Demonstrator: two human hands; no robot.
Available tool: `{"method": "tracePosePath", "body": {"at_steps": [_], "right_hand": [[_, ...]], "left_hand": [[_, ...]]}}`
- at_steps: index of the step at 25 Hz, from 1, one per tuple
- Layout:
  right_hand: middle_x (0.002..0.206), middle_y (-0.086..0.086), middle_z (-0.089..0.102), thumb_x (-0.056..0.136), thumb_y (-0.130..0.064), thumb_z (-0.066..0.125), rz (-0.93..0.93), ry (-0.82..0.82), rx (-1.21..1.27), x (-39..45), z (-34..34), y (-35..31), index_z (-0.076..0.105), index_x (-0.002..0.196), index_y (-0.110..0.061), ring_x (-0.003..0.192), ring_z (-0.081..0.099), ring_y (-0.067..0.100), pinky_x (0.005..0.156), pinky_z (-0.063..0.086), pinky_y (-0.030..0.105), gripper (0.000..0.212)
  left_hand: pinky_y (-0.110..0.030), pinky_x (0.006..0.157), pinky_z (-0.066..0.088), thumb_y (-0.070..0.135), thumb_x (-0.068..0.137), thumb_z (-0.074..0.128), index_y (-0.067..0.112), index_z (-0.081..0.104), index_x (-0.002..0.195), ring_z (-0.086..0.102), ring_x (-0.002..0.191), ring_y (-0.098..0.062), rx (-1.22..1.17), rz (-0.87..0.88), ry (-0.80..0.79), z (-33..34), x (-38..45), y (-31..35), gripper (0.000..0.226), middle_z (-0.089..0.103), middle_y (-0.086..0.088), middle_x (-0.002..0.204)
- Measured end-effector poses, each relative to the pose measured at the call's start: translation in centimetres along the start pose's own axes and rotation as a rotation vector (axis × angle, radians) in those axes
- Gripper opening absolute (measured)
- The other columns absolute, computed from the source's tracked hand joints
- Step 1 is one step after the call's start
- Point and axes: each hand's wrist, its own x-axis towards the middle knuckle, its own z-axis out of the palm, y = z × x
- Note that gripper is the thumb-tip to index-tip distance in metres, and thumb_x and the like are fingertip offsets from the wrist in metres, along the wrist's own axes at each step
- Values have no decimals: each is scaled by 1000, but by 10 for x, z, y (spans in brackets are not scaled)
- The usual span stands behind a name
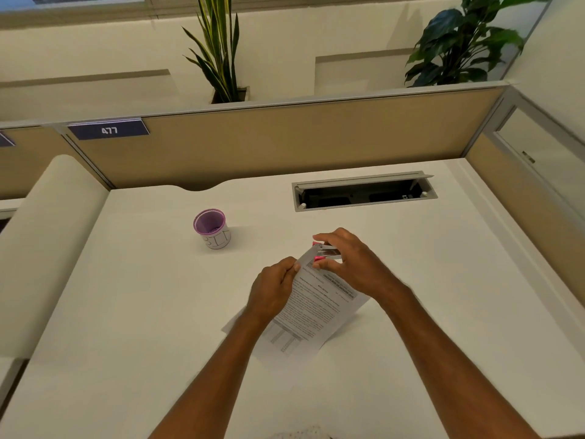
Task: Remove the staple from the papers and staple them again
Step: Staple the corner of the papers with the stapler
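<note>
A set of printed papers (311,315) lies tilted on the white desk, its far corner lifted. My left hand (273,288) pinches that raised corner from the left side. My right hand (349,263) grips a small pink and silver stapler (326,252) right at the same corner of the papers. The stapler's jaws meet the paper edge, and my fingers hide most of its body. Whether a staple sits in the corner is too small to tell.
A purple-rimmed cup (211,229) labelled as a bin stands to the far left of the hands. An open cable hatch (364,191) is sunk in the desk at the back right. Beige partition walls (285,144) enclose the desk's back and right sides.
</note>
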Motion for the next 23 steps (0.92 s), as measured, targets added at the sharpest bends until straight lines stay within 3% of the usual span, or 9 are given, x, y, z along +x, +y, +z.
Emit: {"method": "tracePosePath", "body": {"at_steps": [6, 13, 18, 23], "right_hand": [[111, -15, 58, 88, -47, 71, -43, -11, -36, -2, 8, 2, 65, 116, -33, 100, 57, 9, 87, 49, 25, 32], [101, -18, 61, 91, -46, 67, -85, 27, -24, -6, 11, 3, 68, 109, -30, 97, 56, 8, 86, 47, 25, 23], [96, -15, 63, 89, -53, 57, -101, 112, -23, -7, 15, 1, 73, 104, -24, 90, 57, 10, 81, 49, 28, 36], [116, -8, 60, 88, -56, 55, 5, 112, 71, -10, 18, -1, 64, 125, -22, 103, 54, 9, 91, 47, 25, 51]], "left_hand": [[-33, 63, 59, 49, 107, 36, 28, 63, 99, 68, 71, -9, 27, 30, 2, 2, -2, -1, 34, 69, 9, 82], [-29, 62, 57, 44, 108, 39, 27, 63, 100, 67, 70, -9, 42, 39, 4, 2, -3, 1, 31, 69, 9, 81], [-25, 64, 56, 43, 108, 40, 26, 62, 101, 68, 72, -9, 33, 35, 6, 4, -3, 0, 28, 69, 10, 85], [-30, 65, 59, 46, 107, 39, 25, 63, 97, 69, 72, -11, -18, 12, 6, 3, -2, 3, 33, 71, 6, 85]]}}
